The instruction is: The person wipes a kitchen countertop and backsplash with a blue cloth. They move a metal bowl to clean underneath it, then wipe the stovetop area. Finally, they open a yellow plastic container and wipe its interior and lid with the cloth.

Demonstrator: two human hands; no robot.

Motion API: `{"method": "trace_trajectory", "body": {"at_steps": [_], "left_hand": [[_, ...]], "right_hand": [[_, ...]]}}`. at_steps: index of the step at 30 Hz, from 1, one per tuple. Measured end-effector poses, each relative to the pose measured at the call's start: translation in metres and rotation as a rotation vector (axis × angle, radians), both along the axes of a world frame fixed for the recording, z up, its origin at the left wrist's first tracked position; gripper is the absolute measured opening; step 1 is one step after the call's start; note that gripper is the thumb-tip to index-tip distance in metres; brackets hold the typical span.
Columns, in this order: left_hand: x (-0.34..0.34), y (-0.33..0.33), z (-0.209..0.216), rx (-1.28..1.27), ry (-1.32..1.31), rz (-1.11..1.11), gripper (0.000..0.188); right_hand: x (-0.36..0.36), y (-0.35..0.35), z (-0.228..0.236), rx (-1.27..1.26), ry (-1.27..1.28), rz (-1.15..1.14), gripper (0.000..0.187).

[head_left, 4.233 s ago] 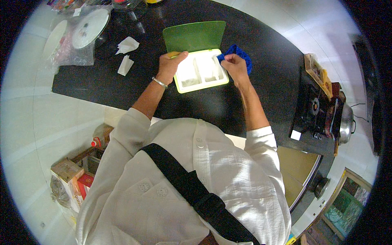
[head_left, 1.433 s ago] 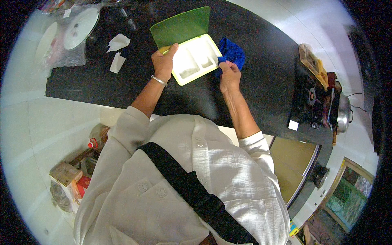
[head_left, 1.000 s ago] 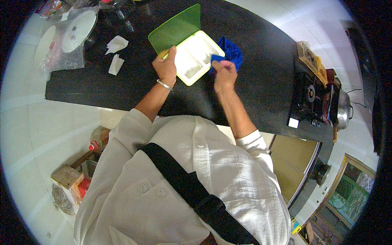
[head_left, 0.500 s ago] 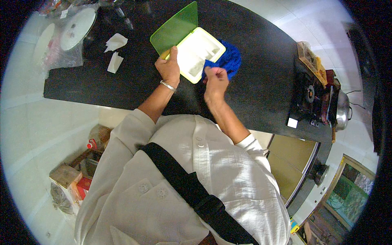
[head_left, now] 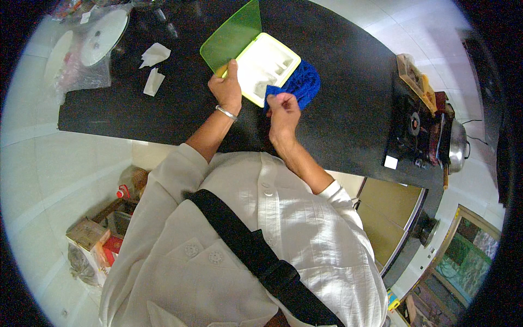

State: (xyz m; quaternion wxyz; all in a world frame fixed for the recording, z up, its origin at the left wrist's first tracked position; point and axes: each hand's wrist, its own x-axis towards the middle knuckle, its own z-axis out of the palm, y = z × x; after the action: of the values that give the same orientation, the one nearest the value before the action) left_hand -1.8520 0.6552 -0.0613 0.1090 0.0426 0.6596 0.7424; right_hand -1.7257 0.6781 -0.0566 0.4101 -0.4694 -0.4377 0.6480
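A shallow white plastic box [head_left: 256, 62] with compartments and a bright green rim is tilted above the black counter. Its translucent green lid [head_left: 234, 38] stands open at the far left side. My left hand [head_left: 226, 87] grips the box's left edge, thumb on top. In my right hand [head_left: 284, 111] a blue cloth [head_left: 303, 84] is pinched at the box's near right corner. The rest of the cloth bunches beside and partly under the box's right side.
Two torn white paper pieces [head_left: 154, 82] lie left on the black counter [head_left: 348, 109]. Plates in clear plastic [head_left: 103, 38] rest at the far left. A gas stove [head_left: 411, 128], a wooden box [head_left: 412, 76] and a metal pot [head_left: 456, 144] stand at right.
The right hand has shifted slightly left and nearer me, drawing the cloth's corner along the box's near right edge. The box has tilted a little; my left hand keeps its grip.
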Motion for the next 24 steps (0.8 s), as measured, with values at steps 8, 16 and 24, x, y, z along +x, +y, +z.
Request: {"method": "trace_trajectory", "body": {"at_steps": [8,16,24], "left_hand": [[0.006,0.001,0.005,0.017,-0.027,-0.012,0.028],[0.007,0.003,-0.001,0.059,0.027,0.007,0.026],[0.011,0.005,0.000,0.059,0.028,-0.009,0.025]], "right_hand": [[-0.009,0.041,0.000,0.052,0.008,-0.093,0.017],[0.000,0.003,0.002,0.024,-0.024,-0.022,0.018],[0.001,0.012,0.002,0.105,-0.072,-0.033,0.019]]}}
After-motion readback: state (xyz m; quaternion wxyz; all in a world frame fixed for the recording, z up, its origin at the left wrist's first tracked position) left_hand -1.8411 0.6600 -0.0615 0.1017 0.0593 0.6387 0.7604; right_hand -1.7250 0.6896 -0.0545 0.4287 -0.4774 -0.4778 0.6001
